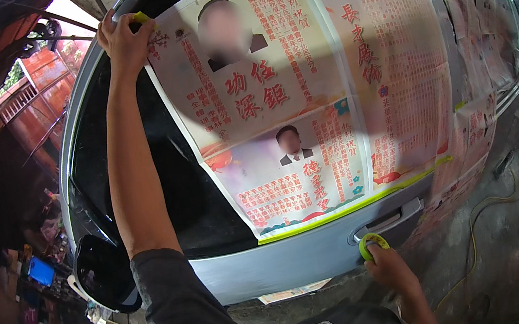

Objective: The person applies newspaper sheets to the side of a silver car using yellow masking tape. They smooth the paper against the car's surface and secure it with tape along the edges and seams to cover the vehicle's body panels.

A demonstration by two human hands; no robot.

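Observation:
My left hand (125, 44) is raised to the upper left corner of a printed newspaper sheet (253, 122), its fingers closed on a short piece of yellow-green masking tape (142, 18). The sheet covers part of the dark side window (188, 203) of a grey vehicle. A long yellow-green tape strip (328, 215) runs along the paper's lower edge. Low on the right, my right hand (391, 270) grips a roll of the same tape (365, 251), just below the door handle (389, 219). A second newspaper sheet (394, 75) hangs beside the first.
A black side mirror (105, 272) juts out at the left. More paper (466, 151) covers the vehicle farther right. A yellow hose or cable (472, 231) lies on the floor at the right. Cluttered items with a blue object (41, 270) stand at the far left.

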